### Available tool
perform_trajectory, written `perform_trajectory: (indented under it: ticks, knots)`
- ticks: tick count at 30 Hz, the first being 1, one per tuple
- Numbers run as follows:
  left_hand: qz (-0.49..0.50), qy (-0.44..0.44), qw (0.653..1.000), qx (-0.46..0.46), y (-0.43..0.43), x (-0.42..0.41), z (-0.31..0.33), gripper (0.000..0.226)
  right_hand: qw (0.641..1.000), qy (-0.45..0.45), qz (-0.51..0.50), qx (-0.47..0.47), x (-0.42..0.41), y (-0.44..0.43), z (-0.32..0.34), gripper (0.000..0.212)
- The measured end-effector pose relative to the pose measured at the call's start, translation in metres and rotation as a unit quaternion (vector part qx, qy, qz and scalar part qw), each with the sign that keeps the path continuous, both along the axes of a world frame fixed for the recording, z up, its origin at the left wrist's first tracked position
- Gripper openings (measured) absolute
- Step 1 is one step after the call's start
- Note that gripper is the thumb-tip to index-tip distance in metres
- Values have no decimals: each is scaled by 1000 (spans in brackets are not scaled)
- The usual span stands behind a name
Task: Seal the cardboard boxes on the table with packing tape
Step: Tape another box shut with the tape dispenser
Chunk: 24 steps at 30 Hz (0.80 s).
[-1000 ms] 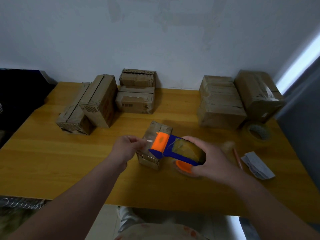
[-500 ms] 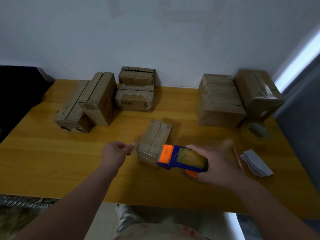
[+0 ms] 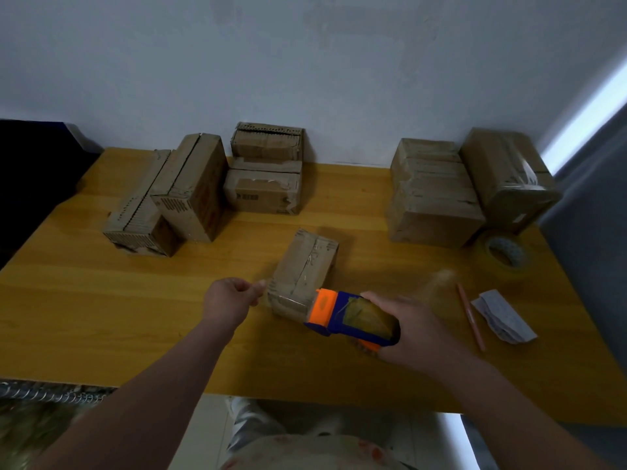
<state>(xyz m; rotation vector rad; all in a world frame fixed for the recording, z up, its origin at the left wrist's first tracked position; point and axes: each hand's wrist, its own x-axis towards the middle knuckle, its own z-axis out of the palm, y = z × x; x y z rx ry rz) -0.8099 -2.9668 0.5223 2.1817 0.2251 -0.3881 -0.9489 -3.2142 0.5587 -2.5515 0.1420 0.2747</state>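
Observation:
A small cardboard box [image 3: 305,266] lies in the middle of the wooden table [image 3: 101,317], with clear tape along its top seam. My right hand [image 3: 410,330] grips a blue and orange tape dispenser [image 3: 349,315], whose orange end sits at the box's near right corner. My left hand [image 3: 230,298] is loosely curled just left of the box's near end, its fingertips close to the box's corner and holding nothing.
Several cardboard boxes [image 3: 190,188] stand at the back left and two larger boxes [image 3: 434,195] at the back right. A spare tape roll [image 3: 505,254], a pencil [image 3: 470,315] and a folded paper [image 3: 505,317] lie at the right.
The dispenser has been drawn from the box's top down over its near end toward me. My left hand has come off the box and moved slightly left.

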Motion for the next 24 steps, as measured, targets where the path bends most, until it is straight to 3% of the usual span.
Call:
perform_trajectory:
  ticks: [6, 9, 14, 19, 21, 22, 24]
  knots:
    - [-37, 39, 998, -34, 4, 4, -2, 28, 1000, 8, -8, -5, 4, 0, -8, 87]
    - [-79, 56, 995, 5, 5, 3, -3, 23, 1000, 9, -7, -8, 4, 0, -7, 87]
    - [-45, -47, 998, 12, 2, -4, 5, 24, 1000, 4, -2, -14, 3, 3, -3, 86]
    - [-135, -12, 988, -70, -6, -25, 13, 52, 1000, 0, -11, -2, 3, 3, -8, 86]
    - [-198, -11, 980, -2, -3, -28, 13, 64, 1000, 0, -4, -6, 3, 3, -11, 86]
    - [-240, -37, 967, 79, -3, -29, 14, 70, 1000, 2, -5, -5, 2, 3, -11, 87]
    - [-326, -132, 902, 251, -7, -31, 12, 81, 1000, 4, -10, 3, 2, 3, -12, 88]
